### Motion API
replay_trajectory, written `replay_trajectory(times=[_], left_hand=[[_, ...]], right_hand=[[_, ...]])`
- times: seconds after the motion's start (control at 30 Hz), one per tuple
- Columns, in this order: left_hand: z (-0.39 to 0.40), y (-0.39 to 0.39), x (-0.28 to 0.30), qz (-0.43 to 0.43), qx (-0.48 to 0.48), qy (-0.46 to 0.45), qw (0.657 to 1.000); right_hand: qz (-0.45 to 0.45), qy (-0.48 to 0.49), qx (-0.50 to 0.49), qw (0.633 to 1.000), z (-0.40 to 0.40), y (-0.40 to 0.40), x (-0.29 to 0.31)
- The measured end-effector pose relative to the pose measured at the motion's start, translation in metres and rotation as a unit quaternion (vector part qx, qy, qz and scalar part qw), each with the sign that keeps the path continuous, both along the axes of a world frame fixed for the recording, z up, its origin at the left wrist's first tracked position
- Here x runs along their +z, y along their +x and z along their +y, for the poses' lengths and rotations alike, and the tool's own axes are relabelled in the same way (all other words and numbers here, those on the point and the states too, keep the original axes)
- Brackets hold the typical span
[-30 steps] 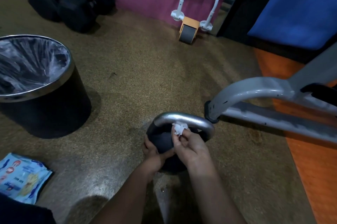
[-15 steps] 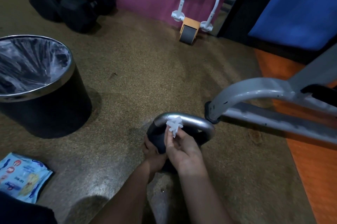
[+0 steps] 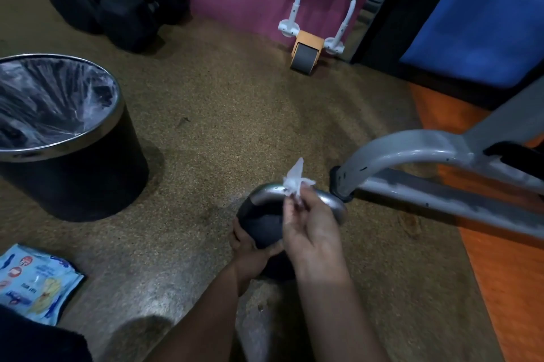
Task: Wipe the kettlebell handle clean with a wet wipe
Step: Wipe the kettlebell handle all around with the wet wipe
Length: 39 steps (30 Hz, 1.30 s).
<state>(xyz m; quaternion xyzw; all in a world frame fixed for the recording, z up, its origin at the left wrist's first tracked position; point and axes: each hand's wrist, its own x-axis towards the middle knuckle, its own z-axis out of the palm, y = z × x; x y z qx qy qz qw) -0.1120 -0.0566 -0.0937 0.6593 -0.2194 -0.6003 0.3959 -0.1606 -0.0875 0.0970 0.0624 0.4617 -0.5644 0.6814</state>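
A dark kettlebell with a shiny metal handle stands on the speckled floor. My left hand grips the ball's lower left side. My right hand pinches a small crumpled white wet wipe at the fingertips. The wipe sits over the top middle of the handle, its upper end sticking up above the bar. The right half of the handle is partly hidden behind my right hand.
A black bin with a steel rim and plastic liner stands at left. A blue wet-wipe pack lies at the lower left. A grey bench frame nearly touches the handle's right end. An ab roller and dark dumbbells are at the far wall.
My right hand has lifted the wipe from under the handle's inner side up over its top and turned it; more of the wipe now sticks up. The left hand stays on the ball.
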Motion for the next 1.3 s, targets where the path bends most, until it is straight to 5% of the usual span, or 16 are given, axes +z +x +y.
replay_trajectory(times=[0.07,0.13,0.2,0.3,0.4,0.7,0.87,1.07,1.13,1.27,1.3], left_hand=[[-0.001,0.000,0.001,0.022,0.020,-0.006,1.000],[-0.002,0.001,0.002,0.015,0.037,-0.011,0.999],[-0.002,0.001,0.001,0.020,0.041,-0.011,0.999],[0.000,0.002,0.001,0.056,0.037,-0.022,0.997],[0.000,0.003,0.005,0.062,0.031,-0.021,0.997],[-0.004,-0.002,0.007,-0.011,0.023,0.007,1.000],[-0.001,0.001,0.005,0.031,0.040,-0.014,0.999],[-0.002,0.000,0.007,0.015,0.033,-0.006,0.999],[-0.001,0.001,0.006,0.037,0.038,-0.012,0.999],[0.002,0.001,0.006,0.050,0.034,-0.023,0.998],[0.002,0.001,0.006,0.050,0.033,-0.025,0.998]], right_hand=[[0.130,-0.096,0.027,0.986,0.003,-0.011,0.005],[0.345,-0.193,0.060,0.917,0.009,-0.023,0.004],[0.572,-0.297,0.091,0.759,0.012,-0.039,-0.005],[0.749,-0.404,0.168,0.498,0.007,-0.057,-0.026],[0.789,-0.424,0.223,0.384,0.000,-0.055,-0.043],[0.756,-0.480,0.336,0.293,-0.003,-0.033,-0.057],[0.815,-0.435,0.292,0.246,-0.021,-0.038,-0.032],[0.817,-0.422,0.372,0.124,-0.031,-0.018,-0.029],[0.805,-0.432,0.385,0.129,-0.031,-0.028,-0.024],[0.782,-0.376,0.437,0.239,-0.059,-0.034,-0.014],[0.771,-0.375,0.454,0.242,-0.063,-0.031,-0.013]])
